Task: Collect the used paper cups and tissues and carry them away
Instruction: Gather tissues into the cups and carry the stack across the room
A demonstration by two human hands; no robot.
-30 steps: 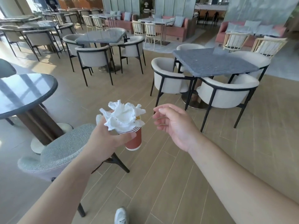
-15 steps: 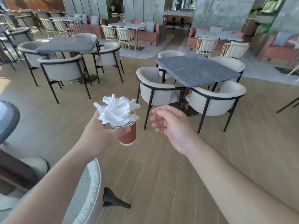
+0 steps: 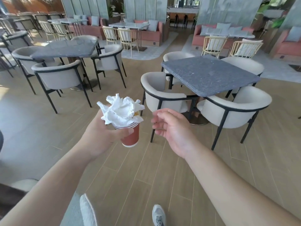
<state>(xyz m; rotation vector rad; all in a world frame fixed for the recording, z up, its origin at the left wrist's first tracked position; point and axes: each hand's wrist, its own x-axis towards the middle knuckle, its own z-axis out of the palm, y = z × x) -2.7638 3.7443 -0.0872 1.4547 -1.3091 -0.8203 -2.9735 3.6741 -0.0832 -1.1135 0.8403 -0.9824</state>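
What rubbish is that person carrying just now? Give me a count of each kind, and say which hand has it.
Paper cup: 1 visible, red-brown with a striped rim; whether more are nested inside cannot be told
Crumpled white tissues: 1 wad, stuffed in the cup's mouth; single sheets cannot be counted
Total: 2
All of it is in the left hand; the right hand holds nothing.

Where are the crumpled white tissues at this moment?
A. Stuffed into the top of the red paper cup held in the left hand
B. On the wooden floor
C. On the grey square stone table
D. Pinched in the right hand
A: the crumpled white tissues stick out of the top of the red paper cup, which the left hand grips; the right hand holds nothing.
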